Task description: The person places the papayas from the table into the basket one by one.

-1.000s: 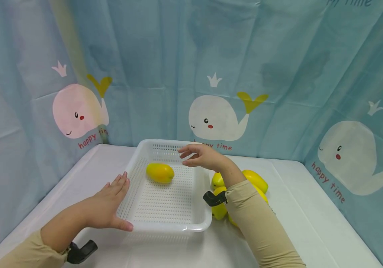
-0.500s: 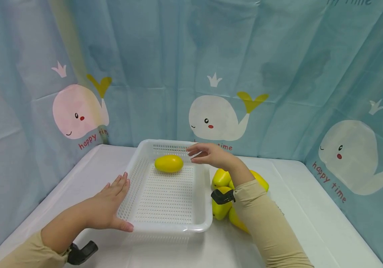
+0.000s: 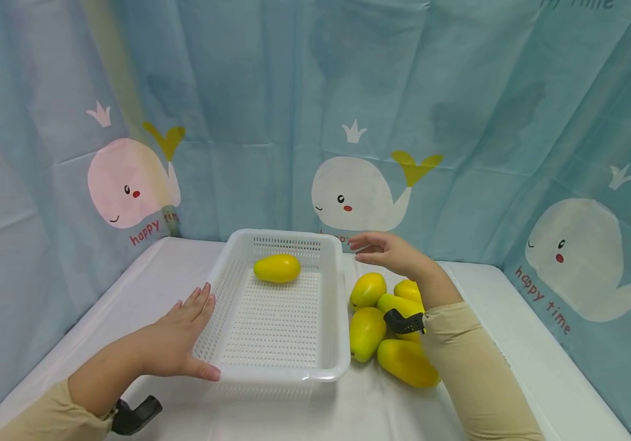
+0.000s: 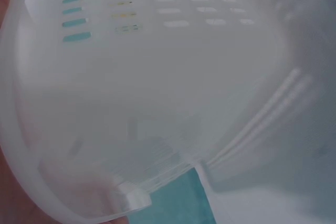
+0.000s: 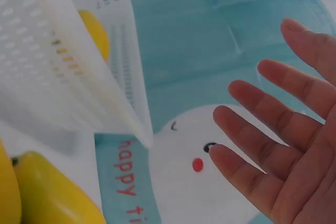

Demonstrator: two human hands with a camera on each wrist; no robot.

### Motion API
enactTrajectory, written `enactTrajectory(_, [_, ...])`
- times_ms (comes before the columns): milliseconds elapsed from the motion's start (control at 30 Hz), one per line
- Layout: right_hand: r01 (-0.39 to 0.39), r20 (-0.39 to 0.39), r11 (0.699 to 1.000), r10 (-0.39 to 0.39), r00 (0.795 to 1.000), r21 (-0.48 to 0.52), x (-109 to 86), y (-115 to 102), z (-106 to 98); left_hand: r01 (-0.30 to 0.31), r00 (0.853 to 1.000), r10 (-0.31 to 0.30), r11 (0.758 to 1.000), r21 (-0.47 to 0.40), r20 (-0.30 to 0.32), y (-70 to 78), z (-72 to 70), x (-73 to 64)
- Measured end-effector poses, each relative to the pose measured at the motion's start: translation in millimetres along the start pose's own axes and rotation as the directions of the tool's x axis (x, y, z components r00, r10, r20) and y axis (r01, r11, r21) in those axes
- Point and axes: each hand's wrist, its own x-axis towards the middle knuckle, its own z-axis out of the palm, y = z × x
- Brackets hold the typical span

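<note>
A white perforated plastic basket [image 3: 268, 373] stands on the table with one yellow mango-like fruit [image 3: 277, 268] lying in its far part. My left hand [image 3: 174, 337] rests against the basket's left side, fingers straight and thumb at the near corner; in the left wrist view the basket's wall [image 4: 136, 82] fills most of the picture. Just beyond the basket's right rim, my right hand [image 3: 387, 251] hovers with spread fingers and holds nothing, its palm [image 5: 310, 182] bare in the right wrist view. Under and beside the right forearm lie several more yellow-green fruits [image 3: 367, 334].
The table has a white cover [image 3: 260, 416]. Behind it and at both sides hangs a blue curtain [image 3: 249, 184] printed with whales. The loose fruits sit close along the basket's right side.
The fruit in the basket has rolled a little to the right and away, then settled. My right hand has moved right, from over the basket to outside its rim. The left hand has stayed put.
</note>
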Motion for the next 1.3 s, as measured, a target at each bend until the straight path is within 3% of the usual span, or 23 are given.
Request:
enactTrajectory(233, [-0.012,-0.058,0.999,0.01,0.998,-0.032,-25.6,16.9,-23.0,0.0,1.0,0.0,1.0,0.001,0.004,0.7,-0.5,-0.4])
enactTrajectory(567, [-0.122,-0.107,0.986,0.11,0.988,-0.113,-62.8,53.1,-46.2,0.002,1.0,-0.002,1.0,0.0,0.004,0.5,-0.9,-0.6])
enactTrajectory(933, [-0.27,-0.144,0.954,0.251,0.957,-0.13,-93.0,86.1,-49.7,0.005,1.0,-0.005,1.0,0.0,0.004,0.1,0.5,0.2])
enactTrajectory(1300, [-0.297,-0.18,0.95,0.276,0.944,-0.1,-115.0,111.0,-49.2,0.007,1.0,-0.007,1.0,-0.008,0.01,0.2,0.1,-0.5])
